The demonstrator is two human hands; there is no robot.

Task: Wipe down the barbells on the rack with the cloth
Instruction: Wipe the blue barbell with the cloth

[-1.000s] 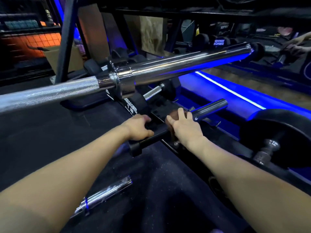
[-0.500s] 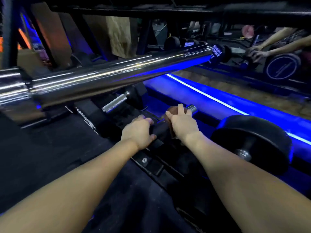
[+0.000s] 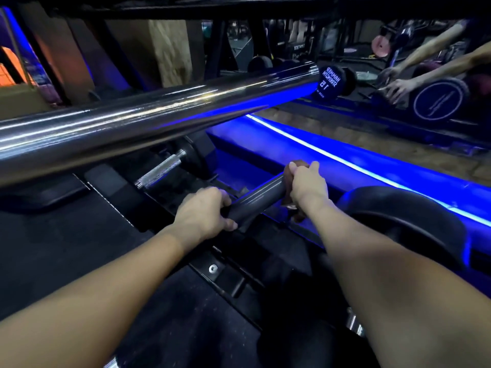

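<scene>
1 long chrome barbell (image 3: 159,120) across the top. 1 short bar (image 3: 255,199) below, low on rack. 2 hands: left hand (image 3: 204,213) wraps it, right hand (image 3: 308,187) clamps 1 brown cloth (image 3: 299,166) round its far end.

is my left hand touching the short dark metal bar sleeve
Touching. The head view shows the left hand with fingers curled round the short dark metal bar sleeve.

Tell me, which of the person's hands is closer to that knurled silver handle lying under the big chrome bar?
Left. The left hand grips the dark bar just below and right of the knurled handle; the right hand is farther right, holding the cloth.
</scene>
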